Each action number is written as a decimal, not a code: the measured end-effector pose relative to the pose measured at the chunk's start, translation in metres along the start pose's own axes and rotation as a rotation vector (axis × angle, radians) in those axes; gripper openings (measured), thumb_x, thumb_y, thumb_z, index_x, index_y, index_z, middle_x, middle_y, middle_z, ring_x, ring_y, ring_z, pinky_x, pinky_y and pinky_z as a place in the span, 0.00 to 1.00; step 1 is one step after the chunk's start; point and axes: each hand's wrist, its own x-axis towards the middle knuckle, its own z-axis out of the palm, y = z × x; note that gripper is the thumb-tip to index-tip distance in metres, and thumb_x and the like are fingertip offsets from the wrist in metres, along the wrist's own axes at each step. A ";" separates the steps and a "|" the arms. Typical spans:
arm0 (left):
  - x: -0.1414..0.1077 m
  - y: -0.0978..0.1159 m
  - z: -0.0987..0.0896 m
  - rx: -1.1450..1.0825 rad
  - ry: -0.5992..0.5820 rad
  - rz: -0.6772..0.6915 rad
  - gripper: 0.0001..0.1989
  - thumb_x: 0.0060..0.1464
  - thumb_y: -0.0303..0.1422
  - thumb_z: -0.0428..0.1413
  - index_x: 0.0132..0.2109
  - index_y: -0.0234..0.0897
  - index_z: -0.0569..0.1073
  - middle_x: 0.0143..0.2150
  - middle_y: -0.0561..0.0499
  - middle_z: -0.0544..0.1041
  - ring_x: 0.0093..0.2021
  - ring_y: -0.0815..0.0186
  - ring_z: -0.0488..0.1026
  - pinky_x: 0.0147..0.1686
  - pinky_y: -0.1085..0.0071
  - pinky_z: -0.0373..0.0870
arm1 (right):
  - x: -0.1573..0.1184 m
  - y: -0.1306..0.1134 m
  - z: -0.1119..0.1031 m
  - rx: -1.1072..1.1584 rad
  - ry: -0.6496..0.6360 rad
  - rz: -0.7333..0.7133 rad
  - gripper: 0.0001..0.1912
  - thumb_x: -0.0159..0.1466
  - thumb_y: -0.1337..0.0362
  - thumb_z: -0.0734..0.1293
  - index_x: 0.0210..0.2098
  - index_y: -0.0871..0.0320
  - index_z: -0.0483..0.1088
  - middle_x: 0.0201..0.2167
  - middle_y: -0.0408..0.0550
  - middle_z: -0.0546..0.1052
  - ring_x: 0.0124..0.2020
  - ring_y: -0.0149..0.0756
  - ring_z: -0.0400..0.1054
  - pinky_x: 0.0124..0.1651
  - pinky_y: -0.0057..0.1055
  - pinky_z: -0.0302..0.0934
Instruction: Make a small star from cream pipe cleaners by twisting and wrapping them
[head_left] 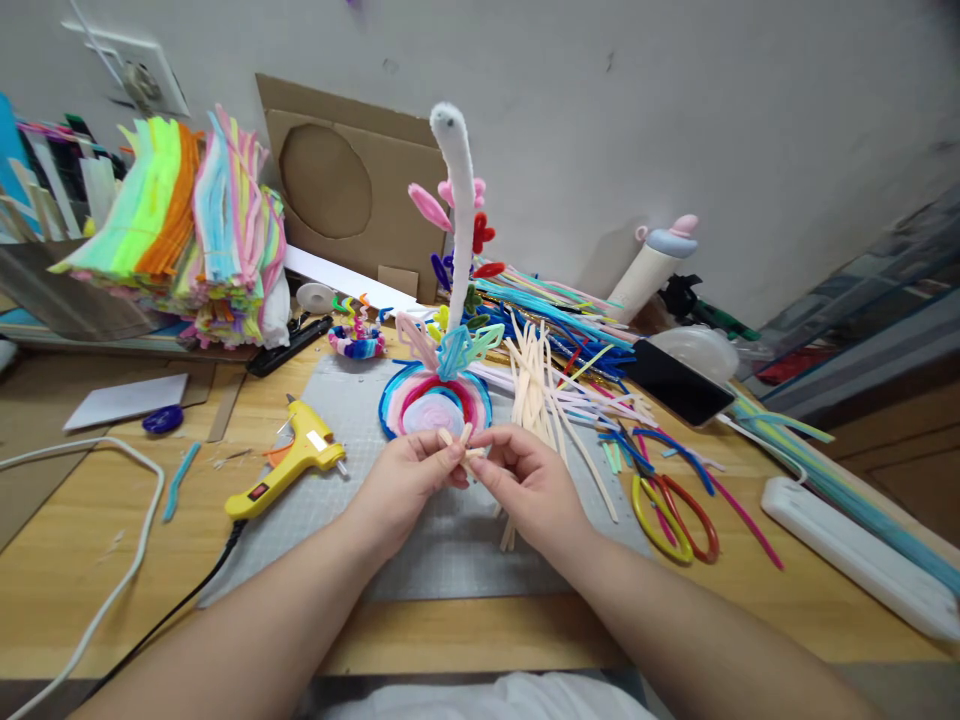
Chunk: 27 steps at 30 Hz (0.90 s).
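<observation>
Between my two hands is a small bent piece of cream pipe cleaner [466, 440] with short ends sticking up. My left hand [420, 468] pinches it from one side with thumb and fingers. From the other side, my right hand [525, 480] pinches it too. Just behind the hands lies a round coiled pipe-cleaner base [435, 400] in blue, pink and red. A white fuzzy stem [459, 220] rises behind it, with coloured flower shapes around it. More loose cream pipe cleaners [536, 385] lie on the mat beside my right hand.
A yellow glue gun [296, 455] lies left of my hands, its cord trailing forward. Scissors [671, 510], a phone [679, 380] and a white power strip [859, 555] are at the right. Bundled pipe cleaners [150, 205] and cardboard [397, 180] stand at the back.
</observation>
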 end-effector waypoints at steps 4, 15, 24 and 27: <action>-0.001 0.004 0.000 -0.068 -0.026 -0.061 0.07 0.47 0.32 0.61 0.28 0.31 0.74 0.26 0.53 0.73 0.28 0.73 0.67 0.33 0.76 0.66 | 0.004 -0.001 -0.005 0.002 -0.001 -0.007 0.09 0.57 0.59 0.67 0.32 0.58 0.70 0.26 0.44 0.73 0.27 0.31 0.65 0.31 0.27 0.59; -0.002 0.012 -0.003 0.028 -0.138 -0.189 0.06 0.47 0.29 0.61 0.27 0.29 0.73 0.24 0.53 0.71 0.25 0.74 0.67 0.29 0.77 0.64 | 0.011 -0.016 -0.014 0.186 -0.160 0.251 0.11 0.54 0.59 0.70 0.27 0.59 0.65 0.18 0.36 0.63 0.17 0.22 0.52 0.21 0.22 0.49; -0.002 0.015 -0.003 0.042 -0.100 -0.137 0.08 0.47 0.32 0.60 0.27 0.30 0.72 0.23 0.53 0.71 0.24 0.74 0.65 0.27 0.77 0.62 | 0.007 -0.014 -0.023 -0.451 -0.203 -0.298 0.04 0.59 0.69 0.65 0.34 0.58 0.70 0.29 0.44 0.71 0.26 0.28 0.62 0.27 0.25 0.54; -0.002 0.014 -0.003 0.044 -0.095 -0.122 0.09 0.47 0.32 0.61 0.26 0.30 0.72 0.23 0.53 0.71 0.24 0.74 0.65 0.27 0.77 0.62 | 0.006 -0.015 -0.023 -0.494 -0.185 -0.398 0.04 0.60 0.70 0.64 0.34 0.58 0.70 0.29 0.44 0.72 0.27 0.29 0.63 0.28 0.25 0.56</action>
